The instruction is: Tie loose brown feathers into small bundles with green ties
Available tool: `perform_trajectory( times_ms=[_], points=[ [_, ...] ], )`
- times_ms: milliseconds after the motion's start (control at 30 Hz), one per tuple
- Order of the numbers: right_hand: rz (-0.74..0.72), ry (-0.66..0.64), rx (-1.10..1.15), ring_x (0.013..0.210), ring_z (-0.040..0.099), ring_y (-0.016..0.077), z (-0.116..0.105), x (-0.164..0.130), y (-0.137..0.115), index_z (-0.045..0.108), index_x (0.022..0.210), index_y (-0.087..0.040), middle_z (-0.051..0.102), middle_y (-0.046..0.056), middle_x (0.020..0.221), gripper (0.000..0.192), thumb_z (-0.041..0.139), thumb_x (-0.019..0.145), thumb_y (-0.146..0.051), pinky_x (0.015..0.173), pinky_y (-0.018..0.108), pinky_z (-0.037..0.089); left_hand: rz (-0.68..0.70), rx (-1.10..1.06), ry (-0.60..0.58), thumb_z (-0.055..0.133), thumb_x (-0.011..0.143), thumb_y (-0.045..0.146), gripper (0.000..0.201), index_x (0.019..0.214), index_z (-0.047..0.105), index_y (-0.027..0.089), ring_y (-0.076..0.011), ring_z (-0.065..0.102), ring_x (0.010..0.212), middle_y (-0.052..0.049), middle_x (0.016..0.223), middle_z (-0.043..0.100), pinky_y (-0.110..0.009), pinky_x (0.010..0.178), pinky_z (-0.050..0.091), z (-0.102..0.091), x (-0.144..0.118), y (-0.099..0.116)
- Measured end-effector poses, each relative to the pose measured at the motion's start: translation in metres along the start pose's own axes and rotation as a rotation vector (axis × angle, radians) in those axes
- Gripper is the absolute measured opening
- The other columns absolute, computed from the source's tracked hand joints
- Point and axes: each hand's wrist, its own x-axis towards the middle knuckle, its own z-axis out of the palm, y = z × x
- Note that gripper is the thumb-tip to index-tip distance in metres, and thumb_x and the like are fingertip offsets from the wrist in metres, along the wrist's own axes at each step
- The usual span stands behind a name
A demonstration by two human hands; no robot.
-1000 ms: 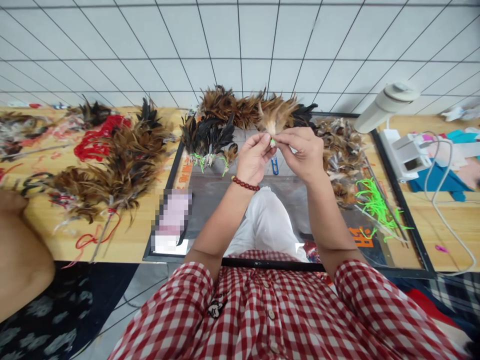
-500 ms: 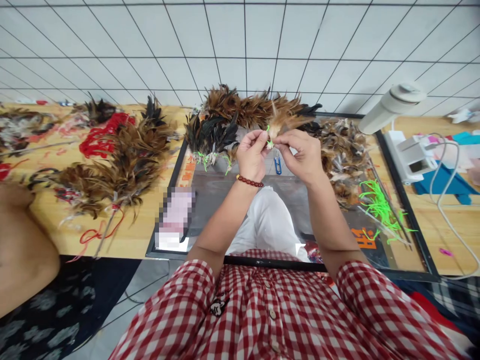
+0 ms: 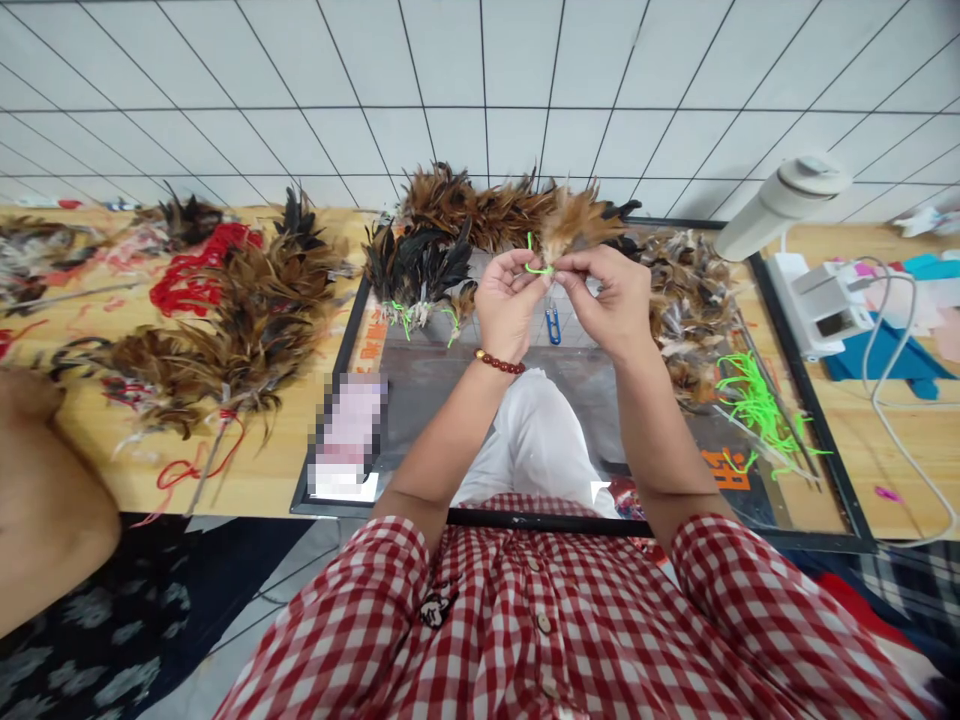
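A long wooden table (image 3: 247, 480) runs from left to right against a white tiled wall (image 3: 480, 90), and on its middle lies a dark-framed glass panel (image 3: 817, 520) that mirrors the person's white trousers. At the left of the table lies a wide heap of brown and black feathers (image 3: 240, 320) with a tangle of red cord (image 3: 191, 275) at its far side, and a second mass of brown feathers (image 3: 465, 205) lies at the far edge of the panel, with a cluster of black feathers (image 3: 416, 270) just left of the hands. On the right side of the panel are mottled loose feathers (image 3: 686, 290) and a bunch of bright green ties (image 3: 750, 405); farther right stand a white lamp head (image 3: 780, 205) and a white plug strip (image 3: 817, 300). A blue clip (image 3: 553, 325) lies on the glass just nearer than the fingertips. Above the far middle of the panel the left hand (image 3: 506, 315), with a dark red bead bracelet (image 3: 499, 363) on its wrist, and the right hand (image 3: 611, 305) meet, fingertips all but touching. Between them they pinch the base of a small brown feather bundle (image 3: 574, 220), which fans up and away from the fingers, and a green tie (image 3: 534, 262) loops out at the left hand's fingertips. At the near left edge a bare part of another person (image 3: 45, 500) shows.
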Motion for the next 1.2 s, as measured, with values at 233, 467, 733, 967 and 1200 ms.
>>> perform_trajectory(
  times_ms=[233,467,733,967,1200],
  points=[
    [0.016,0.028,-0.022,0.075,0.066,0.0188,0.002,-0.001,-0.001,0.073,0.091,-0.024,0.075,0.004,0.086,0.027,0.062,0.100,-0.047,0.077,0.035,0.056,-0.189,-0.059,0.052,0.075,0.077,-0.004,0.030,0.094,0.064,0.019,-0.0104,0.076,0.100,0.004,0.083,0.069,-0.029,0.106,0.057,0.003,0.001,0.012],
    [0.044,0.040,0.030,0.077,0.066,0.0176,0.008,-0.001,0.008,0.073,0.091,-0.022,0.073,0.004,0.086,0.032,0.065,0.098,-0.052,0.076,0.034,0.055,-0.286,-0.061,0.008,0.067,0.077,-0.008,0.035,0.099,0.063,0.019,-0.0078,0.075,0.084,0.006,0.076,0.068,-0.026,0.102,0.058,0.003,0.000,0.008],
    [0.257,-0.068,0.439,0.066,0.058,0.0136,0.008,-0.001,0.032,0.068,0.079,-0.022,0.063,-0.002,0.072,0.053,0.077,0.082,-0.074,0.060,0.029,0.052,-0.207,0.012,-0.018,0.083,0.063,-0.008,0.056,0.108,0.065,0.021,-0.0162,0.076,0.103,0.001,0.099,0.073,-0.034,0.104,0.059,-0.002,-0.001,-0.001],
    [0.292,0.001,0.430,0.058,0.056,0.0133,0.001,0.000,0.042,0.061,0.064,-0.023,0.053,-0.003,0.059,0.056,0.079,0.081,-0.073,0.056,0.032,0.052,-0.078,0.088,-0.060,0.090,0.070,0.004,0.041,0.102,0.074,0.023,-0.0220,0.064,0.138,-0.002,0.121,0.076,-0.033,0.115,0.051,-0.003,0.001,0.013],
    [0.327,-0.073,0.449,0.066,0.064,0.0142,0.004,-0.001,0.028,0.070,0.073,-0.021,0.061,-0.002,0.066,0.048,0.077,0.087,-0.066,0.062,0.033,0.057,-0.376,0.266,-0.275,0.092,0.074,0.017,0.022,0.086,0.074,0.018,-0.0236,0.077,0.109,-0.001,0.084,0.077,-0.033,0.096,0.057,-0.014,0.009,0.013]
  ],
)
